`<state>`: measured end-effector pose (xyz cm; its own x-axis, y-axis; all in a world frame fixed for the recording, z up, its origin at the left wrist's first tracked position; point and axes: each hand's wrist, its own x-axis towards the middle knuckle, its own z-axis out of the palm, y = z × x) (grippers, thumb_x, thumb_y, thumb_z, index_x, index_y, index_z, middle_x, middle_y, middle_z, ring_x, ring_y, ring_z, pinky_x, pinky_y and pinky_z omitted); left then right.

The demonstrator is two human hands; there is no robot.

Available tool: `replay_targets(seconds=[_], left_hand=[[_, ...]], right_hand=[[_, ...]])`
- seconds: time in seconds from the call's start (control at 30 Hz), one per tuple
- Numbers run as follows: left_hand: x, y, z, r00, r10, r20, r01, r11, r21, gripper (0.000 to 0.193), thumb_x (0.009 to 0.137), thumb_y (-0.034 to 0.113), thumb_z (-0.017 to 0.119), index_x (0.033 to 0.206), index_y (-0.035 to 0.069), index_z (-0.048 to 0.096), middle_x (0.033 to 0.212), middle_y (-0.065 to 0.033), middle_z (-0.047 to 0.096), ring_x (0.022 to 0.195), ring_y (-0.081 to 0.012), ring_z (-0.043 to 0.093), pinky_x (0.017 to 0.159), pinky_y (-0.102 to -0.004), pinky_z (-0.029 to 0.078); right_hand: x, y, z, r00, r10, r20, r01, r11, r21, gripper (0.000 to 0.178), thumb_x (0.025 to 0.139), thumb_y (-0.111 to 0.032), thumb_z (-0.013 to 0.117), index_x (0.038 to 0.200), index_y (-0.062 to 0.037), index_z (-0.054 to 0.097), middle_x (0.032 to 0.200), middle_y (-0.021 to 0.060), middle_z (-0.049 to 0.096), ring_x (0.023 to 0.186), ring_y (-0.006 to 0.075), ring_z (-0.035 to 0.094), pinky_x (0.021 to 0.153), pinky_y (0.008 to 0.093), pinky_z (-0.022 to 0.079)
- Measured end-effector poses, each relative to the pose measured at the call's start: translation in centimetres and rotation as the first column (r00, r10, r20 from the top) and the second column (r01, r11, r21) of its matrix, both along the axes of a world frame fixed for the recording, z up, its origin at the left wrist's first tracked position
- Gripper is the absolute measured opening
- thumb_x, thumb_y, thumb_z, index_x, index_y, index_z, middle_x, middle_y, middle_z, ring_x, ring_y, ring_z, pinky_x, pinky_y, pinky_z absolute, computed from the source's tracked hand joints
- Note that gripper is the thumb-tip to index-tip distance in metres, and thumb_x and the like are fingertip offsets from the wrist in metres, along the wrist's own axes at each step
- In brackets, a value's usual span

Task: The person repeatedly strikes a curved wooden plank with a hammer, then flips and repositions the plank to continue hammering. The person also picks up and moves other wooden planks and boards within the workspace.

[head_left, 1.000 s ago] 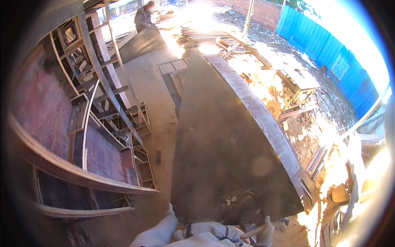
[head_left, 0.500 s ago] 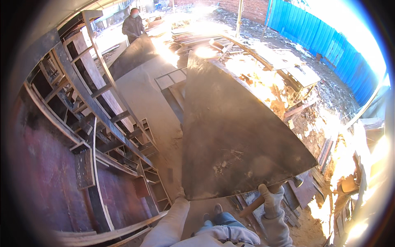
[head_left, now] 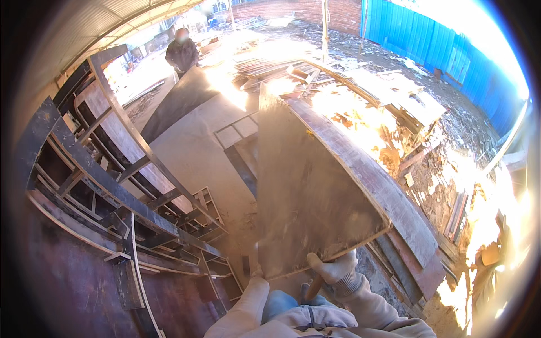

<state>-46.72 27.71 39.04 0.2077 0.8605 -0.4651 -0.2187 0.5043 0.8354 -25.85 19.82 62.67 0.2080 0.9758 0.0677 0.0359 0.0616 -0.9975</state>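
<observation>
Holding board (head_left: pixel 310 191) by edge, left hand (head_left: pixel 258 270), right hand (head_left: pixel 337 267), floor strip (head_left: pixel 236 228) leftward

Harsh sunlight washes over littered ground (head_left: pixel 453 110) before a blue ribbed fence (head_left: pixel 420 48) and a red brick wall (head_left: pixel 293 14), while a pale corrugated roof (head_left: pixel 127 25) spans the upper left.

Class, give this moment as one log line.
left hand: at near-left corner of dark board | right hand: gripping board's near edge, wooden handle beneath | co-worker: standing beyond
</observation>
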Motion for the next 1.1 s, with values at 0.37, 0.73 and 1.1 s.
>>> replay_targets(seconds=[0.37, 0.73, 1.1], left_hand=[[3.8, 7.5, 7.5, 0.992, -0.086, 0.096, 0.05, 0.941, 0.333, 0.075, 0.099, 0.068, 0.055, 0.131, 0.0, 0.059, 0.127, -0.0196, 0.066, 0.129, -0.0365, 0.057, 0.129, -0.0538, 0.024], [1.4, 10.9, 26.8, 0.916, 0.202, 0.347, -0.4, 0.399, 0.825, 0.071, 0.1, 0.065, 0.058, 0.128, 0.0, 0.06, 0.125, -0.0186, 0.067, 0.126, -0.0366, 0.058, 0.129, -0.0552, 0.022], [-9.9, 6.6, 31.5, 0.894, 0.447, -0.005, 0.003, 0.007, 1.0, 0.04, 0.101, 0.048, 0.06, 0.097, 0.009, 0.055, 0.098, -0.0056, 0.061, 0.107, -0.0273, 0.06, 0.126, -0.0621, 0.026]], right_hand=[[-3.4, 8.7, 5.2, 0.906, 0.087, 0.414, -0.114, 0.993, 0.04, 0.045, 0.072, -0.013, 0.081, 0.114, 0.0003, 0.069, 0.099, 0.0118, 0.074, 0.09, 0.023, 0.071, 0.081, 0.0375, 0.059], [-10.5, 12.7, 7.0, 0.759, 0.235, 0.607, -0.229, 0.969, -0.09, 0.062, 0.073, -0.04, 0.086, 0.119, -0.0055, 0.064, 0.104, 0.0196, 0.073, 0.101, 0.0388, 0.072, 0.086, 0.0454, 0.059], [-11.5, 10.5, -2.6, 0.672, 0.478, 0.566, -0.518, 0.849, -0.103, 0.055, 0.082, -0.041, 0.083, 0.119, -0.0036, 0.068, 0.139, 0.0163, 0.062, 0.122, 0.0381, 0.065, 0.101, 0.0478, 0.055]])
